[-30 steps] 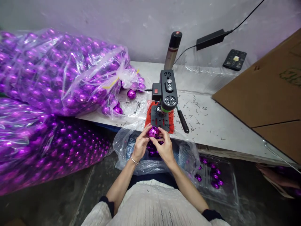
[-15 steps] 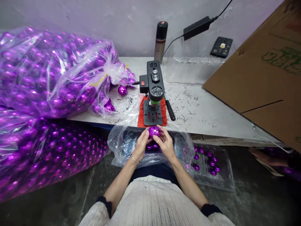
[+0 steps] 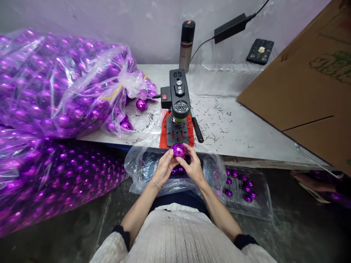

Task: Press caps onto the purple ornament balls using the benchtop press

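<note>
Between my fingers is a shiny purple faceted ball (image 3: 178,149), held just in front of the table edge. My left hand (image 3: 164,166) grips its left side, and a thin bracelet circles that wrist. My right hand (image 3: 192,166) closes on it from the right, thumb at its lower face. Directly beyond stands a small black drill press (image 3: 179,91) with a lever on its right; its slotted base plate (image 3: 172,137) lies on a red cloth (image 3: 163,131). Under my hands, more purple balls rest in a clear plastic bag (image 3: 137,179) over my lap.
Large clear bags of purple balls (image 3: 60,87) crowd the left. A loose ball (image 3: 141,105) lies beside them. Behind the press stand a spray can (image 3: 187,44) and a phone (image 3: 260,51). A cardboard box (image 3: 307,91) leans at right; a clear tray (image 3: 263,204) holds several balls below.
The ball has turned a little in my fingers and sits slightly higher and further left in view. Both hands keep hold of it. The whole view has shifted slightly.
</note>
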`<state>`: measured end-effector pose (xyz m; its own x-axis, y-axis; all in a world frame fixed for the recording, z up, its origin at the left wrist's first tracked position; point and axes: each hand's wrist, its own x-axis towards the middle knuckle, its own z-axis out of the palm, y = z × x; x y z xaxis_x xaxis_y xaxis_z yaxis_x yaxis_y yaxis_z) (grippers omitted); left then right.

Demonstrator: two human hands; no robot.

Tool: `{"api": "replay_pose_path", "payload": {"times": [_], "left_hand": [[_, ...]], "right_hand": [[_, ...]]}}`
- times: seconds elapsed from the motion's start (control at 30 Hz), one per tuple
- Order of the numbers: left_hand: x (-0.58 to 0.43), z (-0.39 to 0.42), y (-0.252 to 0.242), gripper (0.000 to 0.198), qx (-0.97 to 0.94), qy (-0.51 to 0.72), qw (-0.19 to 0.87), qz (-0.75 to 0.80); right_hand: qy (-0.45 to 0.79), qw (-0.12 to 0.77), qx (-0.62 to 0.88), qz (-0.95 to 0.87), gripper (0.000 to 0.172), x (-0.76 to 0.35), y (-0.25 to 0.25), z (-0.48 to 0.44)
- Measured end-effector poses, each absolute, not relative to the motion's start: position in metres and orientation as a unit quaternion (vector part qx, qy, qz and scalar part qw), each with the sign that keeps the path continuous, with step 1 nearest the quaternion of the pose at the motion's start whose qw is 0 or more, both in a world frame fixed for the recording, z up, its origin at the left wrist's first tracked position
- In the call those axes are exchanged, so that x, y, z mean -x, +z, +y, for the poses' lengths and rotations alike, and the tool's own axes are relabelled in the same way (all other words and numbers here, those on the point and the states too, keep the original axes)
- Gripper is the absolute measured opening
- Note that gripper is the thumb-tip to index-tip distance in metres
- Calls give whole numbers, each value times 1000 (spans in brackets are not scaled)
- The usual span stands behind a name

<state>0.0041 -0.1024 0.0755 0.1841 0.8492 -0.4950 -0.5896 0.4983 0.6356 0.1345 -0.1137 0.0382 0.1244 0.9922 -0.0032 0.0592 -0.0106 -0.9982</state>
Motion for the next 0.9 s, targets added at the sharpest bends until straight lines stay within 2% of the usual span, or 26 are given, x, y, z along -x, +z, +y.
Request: {"api": "replay_pose_path", "payload": {"times": [0.2, 0.37, 0.6, 0.73, 0.9], "left_hand": [[-11, -106, 73, 57, -171, 453, 761, 432], [-19, -109, 63, 58, -192, 413, 773, 441], [-27, -113, 56, 60, -210, 351, 797, 445], [-32, -116, 57, 66, -234, 332, 802, 437], [-34, -115, 62, 73, -293, 359, 765, 447]], "right_hand": [[448, 520, 551, -475, 72, -141, 35, -121], [446, 536, 551, -460, 69, -152, 28, -132], [513, 585, 503, -377, 75, -171, 10, -148], [497, 614, 486, -374, 71, -168, 8, -155], [401, 628, 505, -435, 59, -157, 10, -153]]}}
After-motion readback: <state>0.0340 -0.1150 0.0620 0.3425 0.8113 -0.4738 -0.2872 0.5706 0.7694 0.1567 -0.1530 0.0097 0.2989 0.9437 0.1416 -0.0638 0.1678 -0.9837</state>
